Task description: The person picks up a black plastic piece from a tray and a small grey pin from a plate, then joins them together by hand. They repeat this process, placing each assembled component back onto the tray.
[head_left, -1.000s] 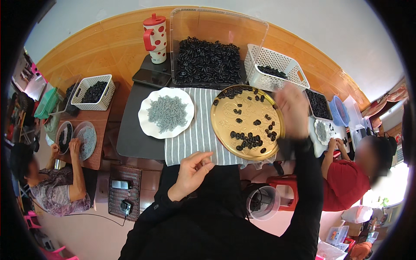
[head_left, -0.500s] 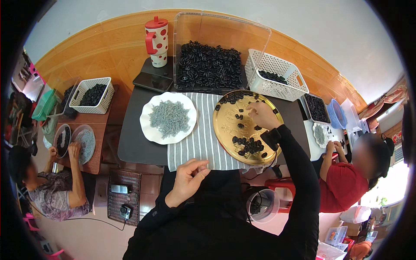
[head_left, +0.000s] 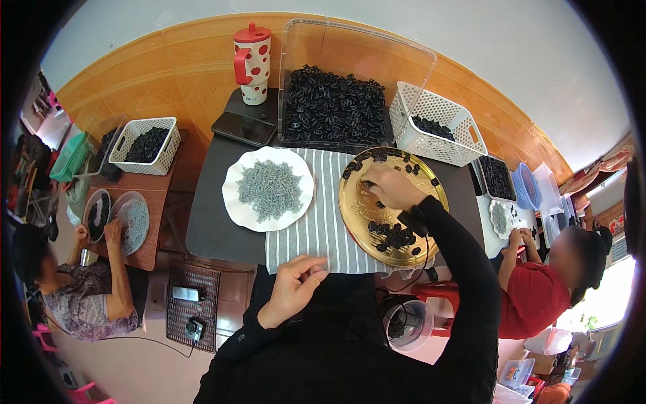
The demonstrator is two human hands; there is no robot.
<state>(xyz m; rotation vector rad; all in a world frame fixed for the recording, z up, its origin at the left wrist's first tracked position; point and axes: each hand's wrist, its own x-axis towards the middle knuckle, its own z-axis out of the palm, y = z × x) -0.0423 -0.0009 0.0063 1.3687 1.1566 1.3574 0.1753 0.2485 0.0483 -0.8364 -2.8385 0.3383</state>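
Note:
My right hand (head_left: 397, 190) reaches over a round gold tray (head_left: 355, 205), its fingers bent down and drawn together near the middle. Whatever lies between those fingertips is hidden. Small black oval pieces (head_left: 392, 236) lie clustered at the tray's near side, with more along its far rim. My left hand (head_left: 294, 286) hovers by the table's front edge, over the cloth's hem, with curled fingers and the thumb pressed against them; any small thing inside cannot be made out. A white scalloped plate (head_left: 232, 205) holds a heap of small grey screw-like pieces (head_left: 271, 190).
Under plate and tray lies a striped cloth (head_left: 323, 222). Behind stand a clear bin (head_left: 431, 57) of black pieces, a white basket (head_left: 464, 145), a phone (head_left: 242, 128) and a dotted tumbler (head_left: 253, 67). One person sits at either side, working at separate tables.
My right hand has shifted left and toward the tray's middle, its fingers now lower. The view has moved slightly; my left hand stays curled in about the same place.

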